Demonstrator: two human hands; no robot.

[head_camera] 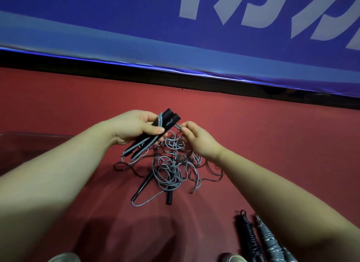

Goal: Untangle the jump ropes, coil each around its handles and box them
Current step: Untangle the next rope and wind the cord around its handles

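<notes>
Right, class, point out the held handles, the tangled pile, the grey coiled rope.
held handles (169, 122), head view: black grip near its top.
tangled pile (168, 163), head view: central grey loops.
grey coiled rope (270, 240), head view: wound middle.

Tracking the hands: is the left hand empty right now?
No, the left hand grips a pair of black plastic jump-rope handles while the right hand pinches a thin grey cord beside them.

A sports hall, it seems: red floor edged by a blue banner with large white lettering
</notes>
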